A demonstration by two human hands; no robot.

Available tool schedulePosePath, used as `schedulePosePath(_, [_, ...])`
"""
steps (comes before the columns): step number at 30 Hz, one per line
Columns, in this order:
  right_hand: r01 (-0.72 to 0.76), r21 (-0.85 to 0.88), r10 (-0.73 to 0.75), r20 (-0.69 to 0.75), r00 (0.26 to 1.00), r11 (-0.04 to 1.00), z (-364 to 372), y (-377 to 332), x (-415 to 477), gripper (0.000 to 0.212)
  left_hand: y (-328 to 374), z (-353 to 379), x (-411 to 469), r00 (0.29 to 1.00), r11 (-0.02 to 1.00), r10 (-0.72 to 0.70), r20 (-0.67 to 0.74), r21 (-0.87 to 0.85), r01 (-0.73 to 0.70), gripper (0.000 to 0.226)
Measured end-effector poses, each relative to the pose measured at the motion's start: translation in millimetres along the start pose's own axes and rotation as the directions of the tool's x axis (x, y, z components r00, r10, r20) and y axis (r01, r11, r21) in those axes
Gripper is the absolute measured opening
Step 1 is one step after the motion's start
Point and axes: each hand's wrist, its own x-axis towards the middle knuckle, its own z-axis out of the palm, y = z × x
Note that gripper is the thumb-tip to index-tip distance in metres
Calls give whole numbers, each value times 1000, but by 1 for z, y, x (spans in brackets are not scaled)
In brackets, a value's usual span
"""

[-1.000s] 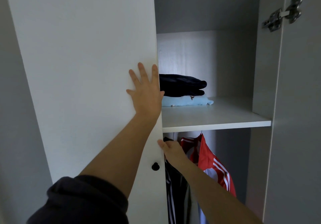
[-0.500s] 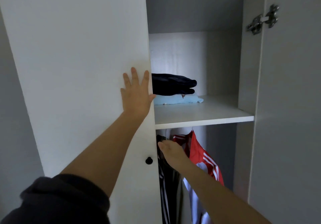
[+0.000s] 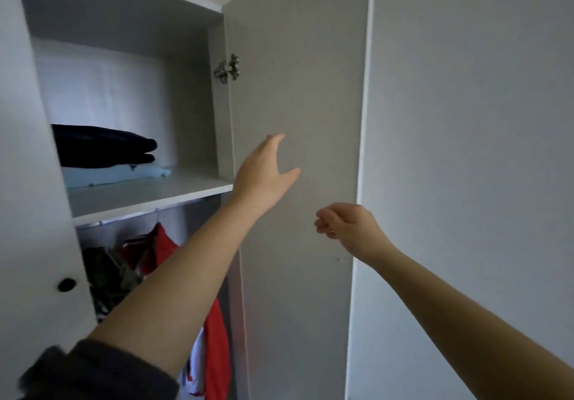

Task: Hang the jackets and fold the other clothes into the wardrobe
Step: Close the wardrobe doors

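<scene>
- The left hand is spread wide with straight fingers and holds nothing. It is at or just short of the inner face of the right door; I cannot tell if it touches.
- The right hand, at 4 o'clock from the left, is curled narrow and looks empty, right at the door's free edge. If the door swings while the fingers are there, they could get nipped.
- The hinge sits at 11 o'clock from the left hand. A hard push would likely strain it or slam the panel.
- The red jacket hangs at 7 o'clock, beneath the shelf and partly behind the left forearm. Its loose cloth looks likely to get trapped if the door closes on it.
- The dark folded garment lies on the light blue one at 9 o'clock, well back on the shelf. It seems safe unless a slam jolts the stack.
</scene>
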Motion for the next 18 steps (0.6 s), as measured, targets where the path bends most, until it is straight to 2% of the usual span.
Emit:
schedulePosePath(3, [-98, 40, 101, -86, 991, 994, -51, 26, -7, 21, 49, 41, 0, 997, 998, 36, 70, -55, -33, 75])
schedulePosePath(7, [-194, 60, 200, -109, 974, 979, -76, 65, 7, 21, 89, 85, 10, 993, 996, -52, 108, -61, 59, 92])
schedulePosePath(12, [-216, 88, 210, 78, 975, 972, -78, 104, 30, 34, 115, 129, 28, 985, 984, -173, -15, -35, 172, 103])
schedulePosePath(18, [-135, 138, 80, 347, 934, 981, -79, 131, 48, 28, 113, 158, 36, 954, 958, -285, -97, 15, 288, 96])
